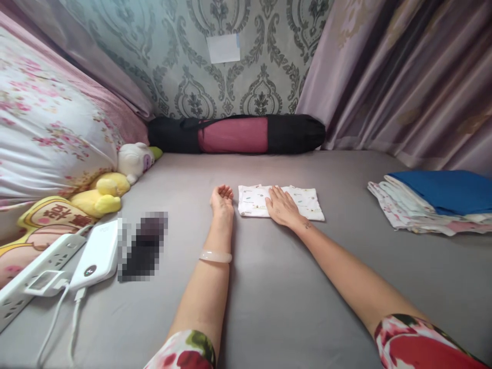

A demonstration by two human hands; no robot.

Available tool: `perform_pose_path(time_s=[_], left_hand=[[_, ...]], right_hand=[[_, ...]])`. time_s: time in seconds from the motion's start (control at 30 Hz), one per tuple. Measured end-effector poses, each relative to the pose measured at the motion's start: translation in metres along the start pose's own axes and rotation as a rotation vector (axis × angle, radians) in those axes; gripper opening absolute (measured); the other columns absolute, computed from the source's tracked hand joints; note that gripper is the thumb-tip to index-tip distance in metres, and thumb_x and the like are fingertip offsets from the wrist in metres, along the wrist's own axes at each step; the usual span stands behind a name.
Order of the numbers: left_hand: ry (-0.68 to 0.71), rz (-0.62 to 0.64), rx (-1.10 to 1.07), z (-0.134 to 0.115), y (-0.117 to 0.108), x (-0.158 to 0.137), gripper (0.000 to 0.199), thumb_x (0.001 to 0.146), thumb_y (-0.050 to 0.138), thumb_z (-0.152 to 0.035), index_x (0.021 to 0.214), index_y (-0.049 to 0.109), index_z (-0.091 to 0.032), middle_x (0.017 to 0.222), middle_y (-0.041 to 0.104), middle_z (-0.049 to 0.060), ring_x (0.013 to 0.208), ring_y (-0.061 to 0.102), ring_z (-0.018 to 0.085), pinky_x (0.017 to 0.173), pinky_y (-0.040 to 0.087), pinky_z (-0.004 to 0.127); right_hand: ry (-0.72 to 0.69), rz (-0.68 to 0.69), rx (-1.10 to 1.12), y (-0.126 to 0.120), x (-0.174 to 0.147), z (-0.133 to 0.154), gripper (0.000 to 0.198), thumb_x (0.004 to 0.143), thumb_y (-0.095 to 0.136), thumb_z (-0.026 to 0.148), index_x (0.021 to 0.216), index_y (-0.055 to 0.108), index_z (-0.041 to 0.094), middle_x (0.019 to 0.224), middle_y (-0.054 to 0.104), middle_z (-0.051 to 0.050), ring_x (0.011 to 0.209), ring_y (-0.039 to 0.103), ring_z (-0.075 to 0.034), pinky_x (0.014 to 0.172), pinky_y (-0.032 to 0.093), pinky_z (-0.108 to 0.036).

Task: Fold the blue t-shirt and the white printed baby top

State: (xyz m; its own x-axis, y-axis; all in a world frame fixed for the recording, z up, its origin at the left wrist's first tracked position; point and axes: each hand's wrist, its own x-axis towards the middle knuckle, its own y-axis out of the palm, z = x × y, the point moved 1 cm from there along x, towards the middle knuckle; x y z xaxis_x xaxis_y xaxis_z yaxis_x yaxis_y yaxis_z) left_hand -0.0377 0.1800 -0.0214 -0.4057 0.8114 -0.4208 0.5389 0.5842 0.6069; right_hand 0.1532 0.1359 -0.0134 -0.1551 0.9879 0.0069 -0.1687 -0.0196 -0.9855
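Observation:
A folded white cloth [253, 201] with small coloured prints lies flat on the grey sheet in front of me. My right hand [282, 206] rests palm down across its middle, fingers stretched out and pressing on the fabric. Just left of the cloth, my left hand [222, 200] lies palm up on the sheet, its fingers loosely curled and nothing in them. It does not grip the cloth. A pale bangle [216, 256] circles my left forearm.
A stack of folded cloths [438, 200] with a blue one on top sits at the right. A black and pink bag [234, 135] lies along the wall. At left are plush toys [105, 192], a power strip [42, 271], a power bank [98, 253] and a blurred dark object [144, 246].

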Motion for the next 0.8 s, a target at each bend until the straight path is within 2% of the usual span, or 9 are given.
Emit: perform_pose_path(time_s=[0.17,0.43,0.63,0.8], left_hand=[[-0.027,-0.012,-0.029,-0.002,0.002,-0.004,0.015,0.08,0.047,-0.019,0.067,0.054,-0.017,0.063,0.058,0.0,0.054,0.056,0.007,0.058,0.044,0.018],[-0.062,-0.022,-0.074,-0.005,0.003,-0.009,0.018,0.083,0.047,-0.017,0.066,0.054,-0.016,0.062,0.057,-0.001,0.052,0.055,0.006,0.057,0.043,0.017],[-0.074,-0.026,-0.107,-0.004,0.003,-0.008,0.019,0.083,0.046,-0.017,0.065,0.055,-0.015,0.062,0.057,0.0,0.052,0.055,0.007,0.057,0.042,0.019],[-0.081,-0.028,-0.128,-0.004,0.004,-0.008,0.019,0.083,0.047,-0.016,0.065,0.055,-0.015,0.061,0.057,0.0,0.052,0.054,0.007,0.056,0.041,0.019]], right_hand=[[0.018,0.044,-0.012,-0.007,0.001,0.005,0.062,0.099,0.019,0.035,0.149,0.031,0.002,0.158,0.026,-0.014,0.147,0.019,-0.025,0.119,0.015,-0.043],[-0.053,-0.029,-0.017,-0.004,0.007,0.034,0.061,0.099,0.021,0.035,0.15,0.03,0.002,0.158,0.026,-0.014,0.147,0.02,-0.026,0.12,0.01,-0.041],[-0.038,-0.005,-0.035,0.008,0.012,0.033,0.063,0.099,0.021,0.037,0.151,0.026,0.002,0.159,0.024,-0.013,0.146,0.02,-0.026,0.12,0.012,-0.041],[-0.034,0.026,-0.034,0.004,0.012,0.035,0.064,0.099,0.021,0.037,0.151,0.025,0.001,0.158,0.025,-0.015,0.146,0.022,-0.027,0.119,0.013,-0.043]])
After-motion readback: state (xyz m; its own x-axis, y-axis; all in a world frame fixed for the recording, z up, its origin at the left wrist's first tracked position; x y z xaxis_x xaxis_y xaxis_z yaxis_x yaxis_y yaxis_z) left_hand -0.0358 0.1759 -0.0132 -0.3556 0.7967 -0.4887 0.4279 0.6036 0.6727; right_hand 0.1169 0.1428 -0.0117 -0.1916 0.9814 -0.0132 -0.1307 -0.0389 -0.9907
